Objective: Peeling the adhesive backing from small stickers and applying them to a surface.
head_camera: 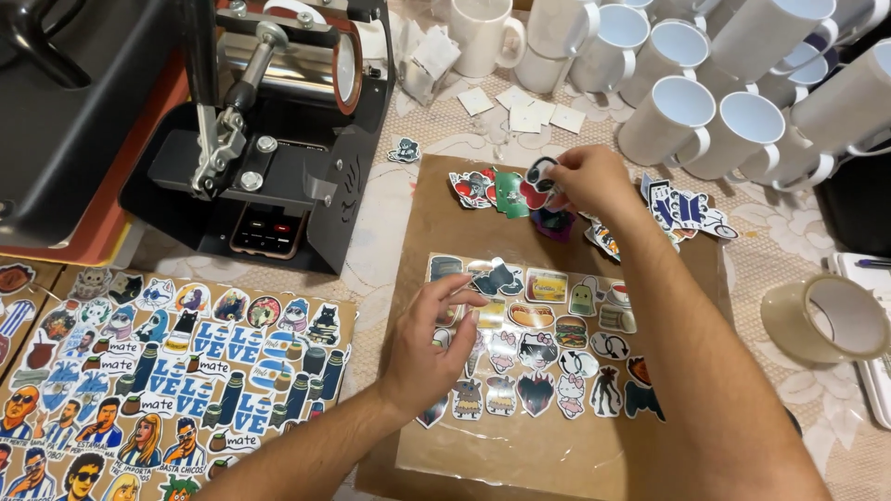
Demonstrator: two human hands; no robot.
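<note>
Stickers (543, 348) lie in neat rows under a clear film on a brown board (436, 199) at the middle of the table, cartoon figures, food shapes and small dark silhouettes among them. At twelve o'clock from these rows a loose heap of cut stickers (483, 186) sits on the board's far edge, red, green and white. At nine o'clock a second sheet (176, 371) is packed with blue letter shapes, portraits and cats. White mugs (705, 111) crowd the two o'clock corner, small white paper squares (529, 109) lie at twelve, and a roll of clear tape (821, 320) rests at three.

The left hand (432, 348) lies flat on the film, fingers spread a little, fingertips touching a small dark sticker (501, 275). The right hand (589, 178) is closed to a narrow pinch on a round red-and-white sticker (538, 181) above the loose heap.
</note>
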